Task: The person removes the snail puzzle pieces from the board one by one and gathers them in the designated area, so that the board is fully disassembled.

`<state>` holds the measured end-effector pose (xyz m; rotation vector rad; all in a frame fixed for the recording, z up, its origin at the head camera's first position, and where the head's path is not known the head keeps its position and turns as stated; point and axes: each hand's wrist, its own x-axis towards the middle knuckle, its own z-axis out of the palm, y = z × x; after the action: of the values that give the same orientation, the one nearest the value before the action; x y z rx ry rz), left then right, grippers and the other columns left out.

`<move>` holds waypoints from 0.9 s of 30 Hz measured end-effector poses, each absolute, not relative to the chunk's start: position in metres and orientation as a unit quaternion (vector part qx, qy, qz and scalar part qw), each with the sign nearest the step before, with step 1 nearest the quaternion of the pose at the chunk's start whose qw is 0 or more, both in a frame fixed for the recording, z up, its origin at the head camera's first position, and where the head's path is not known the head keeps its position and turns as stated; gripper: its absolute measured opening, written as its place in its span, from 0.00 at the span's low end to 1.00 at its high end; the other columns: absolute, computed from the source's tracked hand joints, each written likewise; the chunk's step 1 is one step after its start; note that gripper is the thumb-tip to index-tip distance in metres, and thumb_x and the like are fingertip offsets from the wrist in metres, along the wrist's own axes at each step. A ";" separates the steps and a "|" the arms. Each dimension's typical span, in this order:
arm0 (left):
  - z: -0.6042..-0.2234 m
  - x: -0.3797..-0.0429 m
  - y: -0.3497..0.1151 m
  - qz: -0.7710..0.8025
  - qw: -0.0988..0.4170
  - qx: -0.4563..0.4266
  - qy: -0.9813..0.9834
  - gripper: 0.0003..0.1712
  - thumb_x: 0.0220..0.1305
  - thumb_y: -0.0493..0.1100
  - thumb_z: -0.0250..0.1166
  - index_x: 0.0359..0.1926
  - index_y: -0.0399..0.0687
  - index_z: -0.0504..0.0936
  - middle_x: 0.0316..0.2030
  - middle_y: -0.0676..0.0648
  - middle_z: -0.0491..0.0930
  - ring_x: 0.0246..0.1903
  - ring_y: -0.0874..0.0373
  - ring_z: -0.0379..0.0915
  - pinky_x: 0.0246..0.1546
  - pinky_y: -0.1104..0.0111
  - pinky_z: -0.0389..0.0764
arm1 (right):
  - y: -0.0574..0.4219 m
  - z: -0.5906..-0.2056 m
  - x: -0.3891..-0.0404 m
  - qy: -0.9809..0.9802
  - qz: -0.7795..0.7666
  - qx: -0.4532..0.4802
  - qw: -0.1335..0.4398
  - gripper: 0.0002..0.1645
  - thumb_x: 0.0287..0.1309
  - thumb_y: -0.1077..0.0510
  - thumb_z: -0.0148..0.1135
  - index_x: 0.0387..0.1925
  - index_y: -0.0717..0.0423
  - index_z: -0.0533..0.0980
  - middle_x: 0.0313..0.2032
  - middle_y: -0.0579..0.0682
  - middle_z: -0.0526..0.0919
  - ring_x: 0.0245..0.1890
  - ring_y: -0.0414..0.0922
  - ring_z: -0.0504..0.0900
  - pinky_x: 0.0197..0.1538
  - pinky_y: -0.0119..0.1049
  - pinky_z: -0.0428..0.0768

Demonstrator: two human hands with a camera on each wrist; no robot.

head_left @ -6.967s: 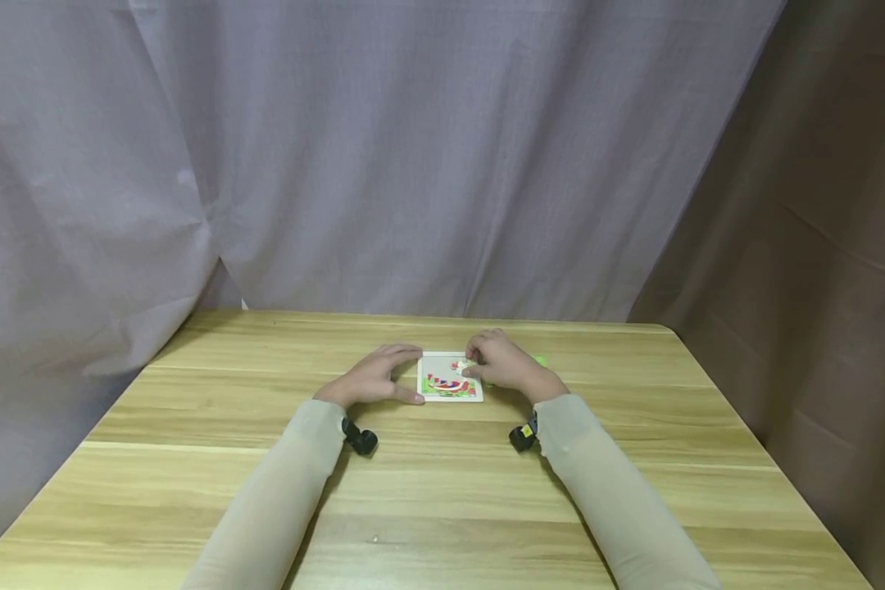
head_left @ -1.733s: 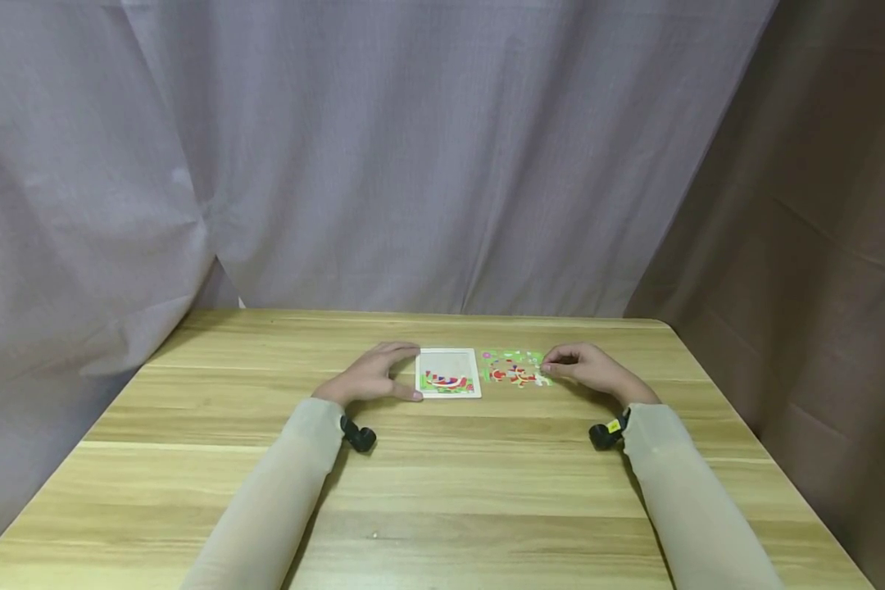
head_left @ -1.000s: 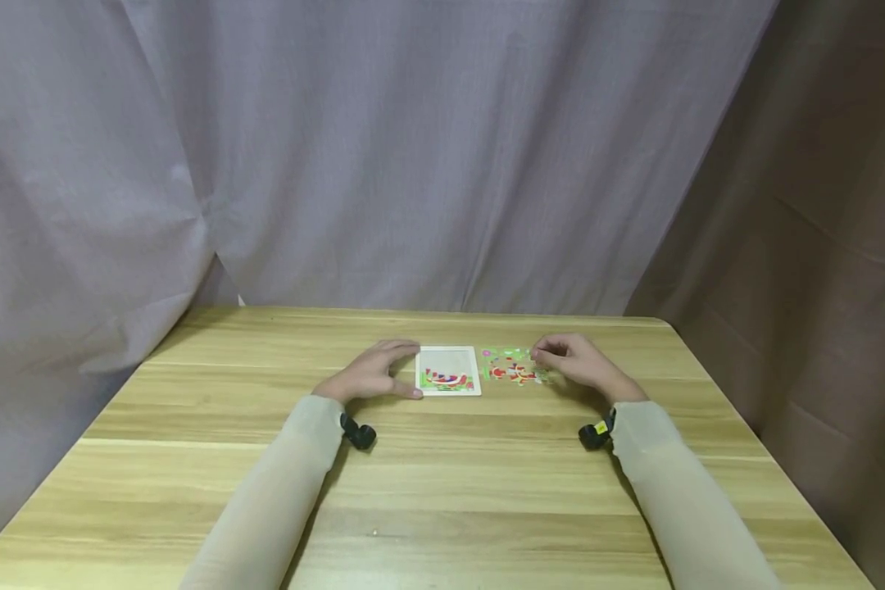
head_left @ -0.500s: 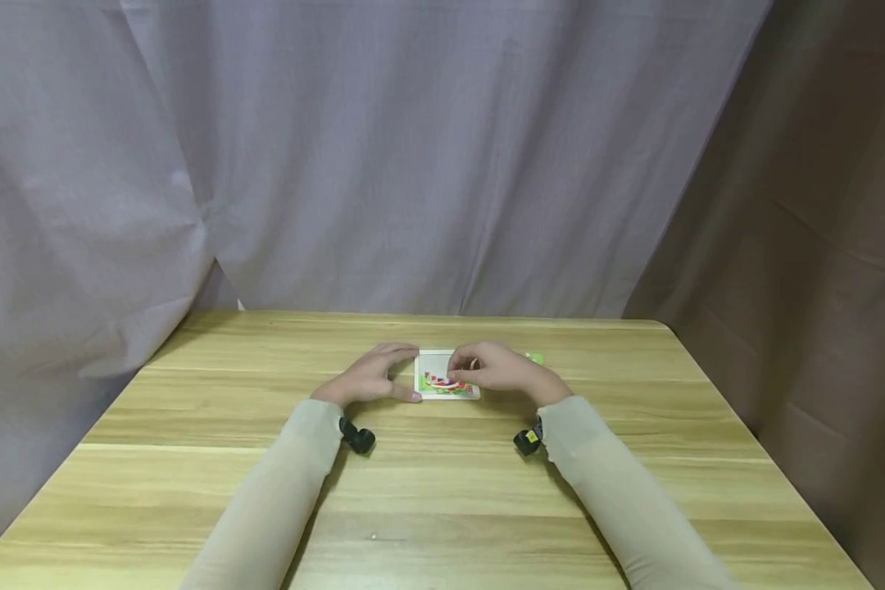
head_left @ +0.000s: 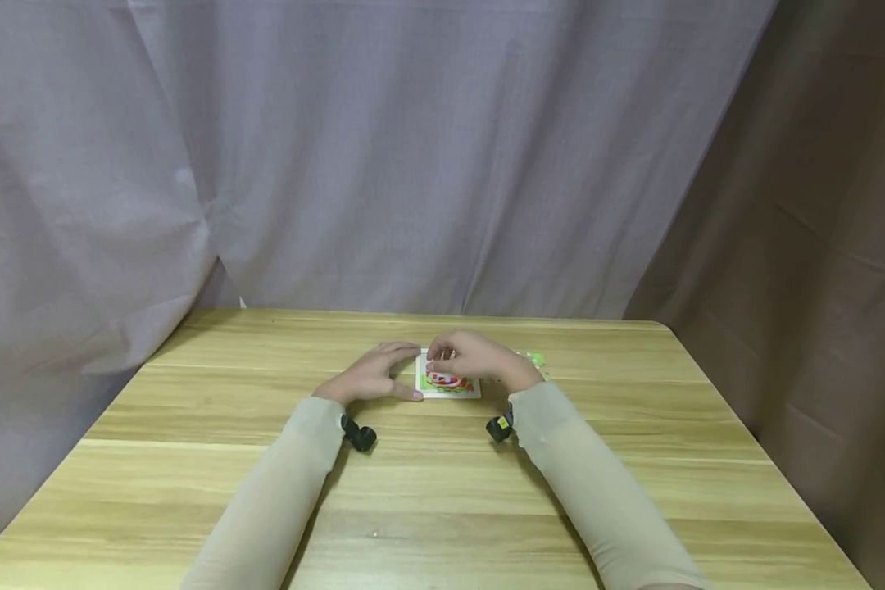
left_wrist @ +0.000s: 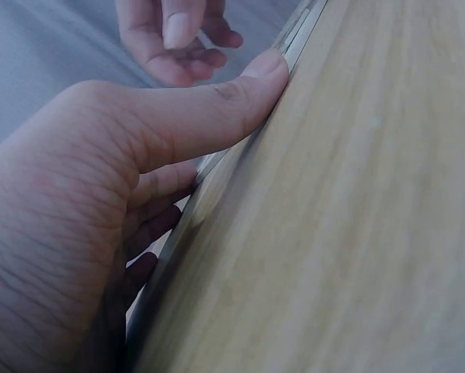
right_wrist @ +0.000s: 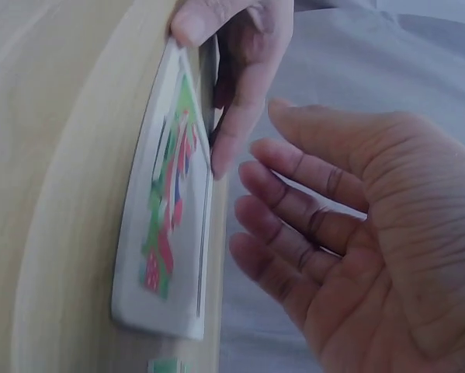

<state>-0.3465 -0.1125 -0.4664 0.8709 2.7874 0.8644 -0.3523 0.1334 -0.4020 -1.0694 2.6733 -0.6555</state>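
A white square puzzle tray (head_left: 463,397) lies on the table, with a band of red, blue, white and green puzzle pieces (head_left: 450,382) along its near side. My left hand (head_left: 372,377) holds its left edge, thumb at the near corner, fingers at the far corner. My right hand (head_left: 472,359) hovers over the tray's left part. In the right wrist view the right fingers (right_wrist: 275,186) are loosely curled, apart from the thumb, and no piece shows between them. The tray's bare pale far part is partly covered by that hand in the head view.
Loose green and coloured pieces (head_left: 536,359) lie to the right of the tray, mostly hidden by my right arm. A wooden table (head_left: 413,500) spreads all around, and a grey curtain (head_left: 442,164) hangs behind its far edge.
My right hand went from the tray to the loose pieces on the right, then came back over the tray and has shifted left and away across it. My left hand stays on the tray.
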 end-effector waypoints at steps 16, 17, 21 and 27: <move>-0.467 -0.346 -0.112 0.278 0.041 0.289 0.915 0.58 0.57 0.68 0.75 0.81 0.50 0.63 0.81 0.45 0.62 0.81 0.42 0.54 0.80 0.37 0.55 | 0.130 -0.430 -0.354 0.900 -0.228 -0.363 0.075 0.17 0.64 0.49 0.74 0.46 0.57 0.85 0.42 0.49 0.88 0.43 0.42 0.84 0.51 0.38 0.87; -0.467 -0.346 -0.112 0.276 0.041 0.290 0.916 0.58 0.57 0.69 0.75 0.81 0.50 0.63 0.81 0.45 0.61 0.81 0.42 0.54 0.80 0.37 0.55 | 0.130 -0.431 -0.354 0.901 -0.226 -0.363 0.072 0.18 0.64 0.49 0.75 0.47 0.57 0.84 0.42 0.50 0.87 0.43 0.43 0.83 0.52 0.38 0.86; -0.466 -0.347 -0.112 0.272 0.037 0.296 0.915 0.58 0.57 0.69 0.74 0.81 0.49 0.63 0.81 0.44 0.61 0.81 0.42 0.54 0.80 0.37 0.56 | 0.128 -0.433 -0.356 0.904 -0.214 -0.364 0.061 0.18 0.63 0.49 0.76 0.46 0.56 0.84 0.42 0.50 0.86 0.43 0.43 0.82 0.52 0.38 0.86; -0.462 -0.347 -0.111 0.276 0.033 0.298 0.913 0.59 0.56 0.69 0.75 0.81 0.49 0.64 0.81 0.44 0.62 0.81 0.41 0.55 0.80 0.36 0.56 | 0.128 -0.433 -0.355 0.907 -0.213 -0.358 0.063 0.16 0.65 0.49 0.75 0.45 0.55 0.82 0.43 0.49 0.86 0.43 0.43 0.82 0.52 0.39 0.85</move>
<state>-0.3472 -0.1108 -0.4621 0.9182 2.8095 0.8480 -0.3550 0.1283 -0.4327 -1.0810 2.7408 -0.6426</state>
